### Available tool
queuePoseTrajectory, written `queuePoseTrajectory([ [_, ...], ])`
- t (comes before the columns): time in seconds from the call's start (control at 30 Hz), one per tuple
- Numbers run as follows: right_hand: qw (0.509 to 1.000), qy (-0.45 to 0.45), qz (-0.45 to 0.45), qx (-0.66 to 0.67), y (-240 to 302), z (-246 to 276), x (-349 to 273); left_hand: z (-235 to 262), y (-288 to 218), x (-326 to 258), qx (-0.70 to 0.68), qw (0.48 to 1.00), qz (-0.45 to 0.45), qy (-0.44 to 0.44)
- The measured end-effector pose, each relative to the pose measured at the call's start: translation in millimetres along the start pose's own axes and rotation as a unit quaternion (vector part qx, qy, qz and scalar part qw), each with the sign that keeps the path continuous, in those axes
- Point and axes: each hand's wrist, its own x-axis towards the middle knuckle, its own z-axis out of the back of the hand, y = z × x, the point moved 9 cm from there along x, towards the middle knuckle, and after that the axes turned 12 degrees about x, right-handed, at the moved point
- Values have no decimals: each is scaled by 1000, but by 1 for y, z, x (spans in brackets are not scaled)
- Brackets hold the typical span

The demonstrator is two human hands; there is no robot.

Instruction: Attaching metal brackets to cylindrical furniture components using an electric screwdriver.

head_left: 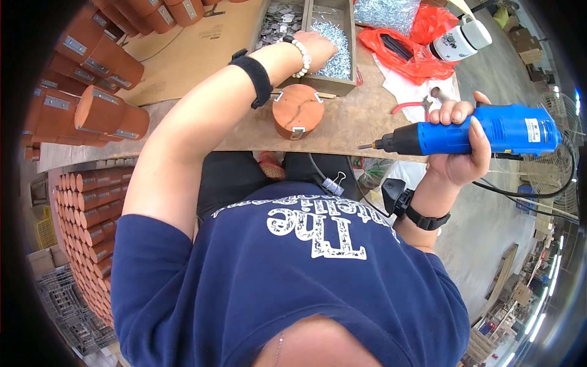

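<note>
My left hand (318, 50) reaches into the right compartment of a wooden tray (346, 78), over a heap of small silvery screws (333, 59). Its fingers are bent downward and pressed together; what they hold, if anything, is hidden. My right hand (461, 128) wraps round a blue electric screwdriver (507, 129) held level, its bit pointing left above the table's near edge. Between my arms, a reddish-brown round block (298, 111) stands on the table, with several metal brackets at its rim. The tray's left compartment holds flat metal pieces (282, 23).
Stacked reddish-brown cylinders (101, 113) with metal plates fill the left side of the wooden table (220, 131). More cylinders (92, 226) are piled below. On the right lie a red plastic bag (422, 64), red-handled pliers (408, 106) and a white bottle (458, 43). The screwdriver's cable (565, 183) hangs right.
</note>
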Motion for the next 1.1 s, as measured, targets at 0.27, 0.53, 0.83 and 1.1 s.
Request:
queuePoseTrajectory([
  [0.27, 1000, -13, 11, 4, 3, 6, -4, 0, 8, -4, -81, 995, 0, -55],
  [0.53, 999, -7, 34, -4, 8, 6, -5, 32, 17, -23, -282, 950, -4, -137],
  [0.83, 998, -10, 59, 29, 5, -1, 1, 28, 31, -56, -555, 824, 69, -90],
  [1.1, 997, -27, 74, 26, 6, -7, 0, 9, 25, -25, -361, 927, 90, -46],
])
